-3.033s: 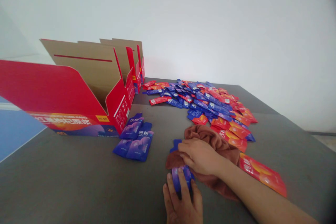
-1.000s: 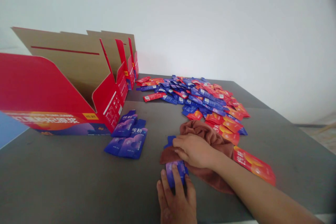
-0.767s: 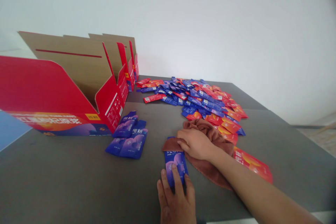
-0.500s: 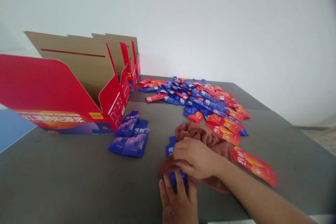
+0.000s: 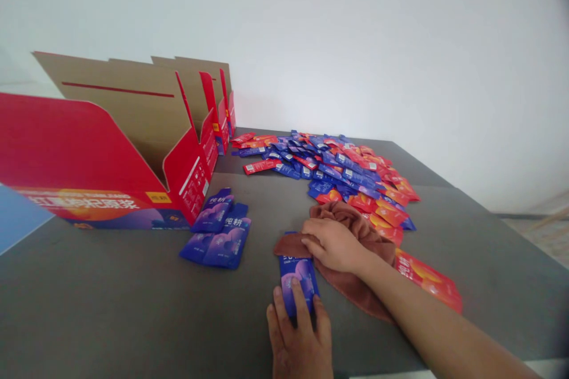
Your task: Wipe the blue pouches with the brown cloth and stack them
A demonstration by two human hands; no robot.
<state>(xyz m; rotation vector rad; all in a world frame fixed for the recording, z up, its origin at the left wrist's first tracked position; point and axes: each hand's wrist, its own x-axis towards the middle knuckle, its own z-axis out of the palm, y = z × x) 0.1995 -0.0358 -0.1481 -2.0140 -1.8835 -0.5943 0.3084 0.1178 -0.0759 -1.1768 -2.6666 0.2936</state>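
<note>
A blue pouch (image 5: 297,278) with purple fruit print lies flat on the grey table in front of me. My left hand (image 5: 300,334) rests on its lower end, fingers spread over the pouch and tabletop. A brown cloth (image 5: 355,228) is bunched in my right hand (image 5: 331,243), whose fingers are closed round it. One fold of the cloth covers the pouch's upper end. Partly under the cloth and right forearm lies a red pouch (image 5: 429,278). To the left, a few overlapping blue pouches (image 5: 229,240) lie beside a carton.
Open red cartons (image 5: 182,183) with raised brown flaps stand in a row along the left. A large heap of blue and red pouches (image 5: 338,166) spreads over the back of the grey table (image 5: 133,308). A white wall rises behind.
My right hand has slid the cloth up the pouch, away from me, uncovering its middle. My left hand stays at the lower end, its fingers slightly lower than before.
</note>
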